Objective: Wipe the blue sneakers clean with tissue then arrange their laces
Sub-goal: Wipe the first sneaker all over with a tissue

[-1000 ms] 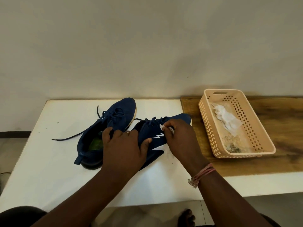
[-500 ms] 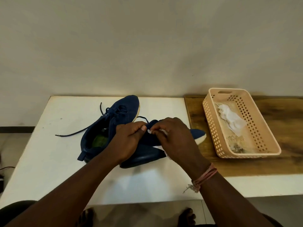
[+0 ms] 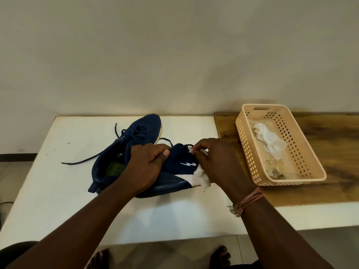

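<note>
Left hand [image 3: 144,167] clamps near sneaker [image 3: 174,177], tilted on its side on bench [image 3: 58,171]; right hand [image 3: 219,164] pinches crumpled tissue [image 3: 201,176] against its side.

A white table [image 3: 58,171] carries two blue sneakers [image 3: 139,133]; right of them, a basket [image 3: 252,171] sits on its wooden part [image 3: 330,152].

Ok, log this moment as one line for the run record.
step: wiping | left hand: holds near sneaker tilted | right hand: tissue on its side | far sneaker: on table, lace loose | basket: used tissue
</note>
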